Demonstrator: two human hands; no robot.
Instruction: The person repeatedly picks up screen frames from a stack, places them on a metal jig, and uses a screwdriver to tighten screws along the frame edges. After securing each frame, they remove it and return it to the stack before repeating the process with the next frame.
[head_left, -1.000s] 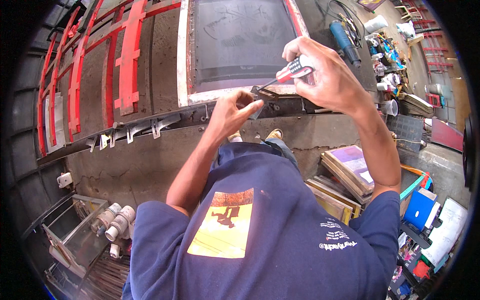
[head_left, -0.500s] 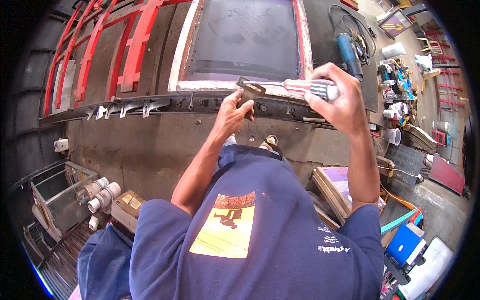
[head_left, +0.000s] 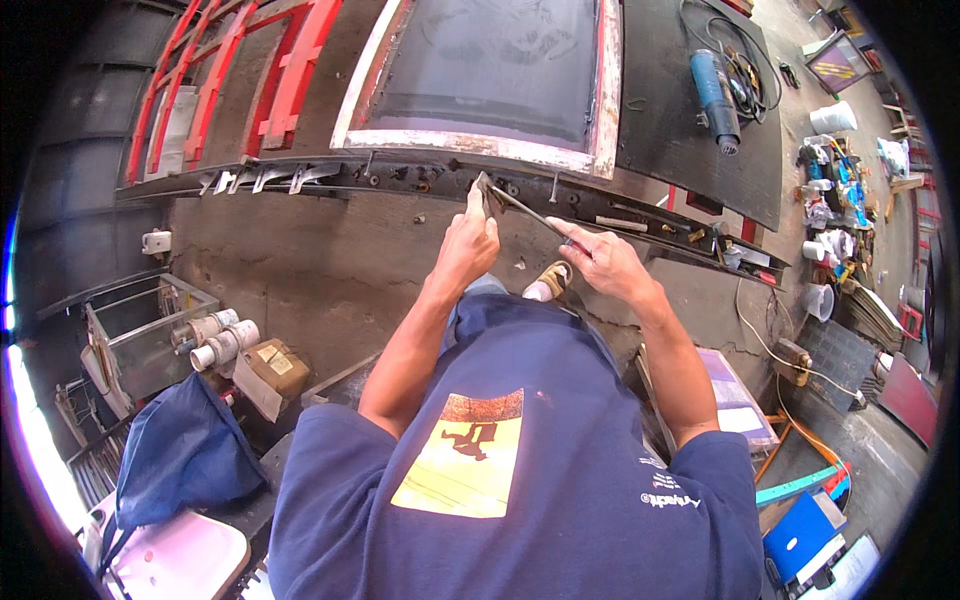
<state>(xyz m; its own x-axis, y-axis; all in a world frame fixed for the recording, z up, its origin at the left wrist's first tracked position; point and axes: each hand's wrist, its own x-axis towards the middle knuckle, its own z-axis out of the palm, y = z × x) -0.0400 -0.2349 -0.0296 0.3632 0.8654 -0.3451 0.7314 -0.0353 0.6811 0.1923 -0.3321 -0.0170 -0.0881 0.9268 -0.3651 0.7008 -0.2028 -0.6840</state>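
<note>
Two hands are engaged just in front of the near rail (head_left: 400, 181) of the counter (head_left: 660, 140). The left hand (head_left: 468, 245) is clamped by thumb and fingers on a small metal piece (head_left: 487, 196); the right hand (head_left: 612, 262) is closed round the handle of a screwdriver (head_left: 530, 212), most of that handle being concealed by the fingers. Change noted: a moment earlier the piece overlapped the lower bar of the whitish frame (head_left: 470, 143) and the shaft lay nearly level; both hands have since come toward the body, the piece now shows over the rail, and the shaft slopes down toward the right hand. Consequence, in this inspector's judgement: tool and piece are being worked as a pair, held between the hands without support from the frame. The shaft's end meets the piece or lies just beside it; actual contact cannot be confirmed
</note>
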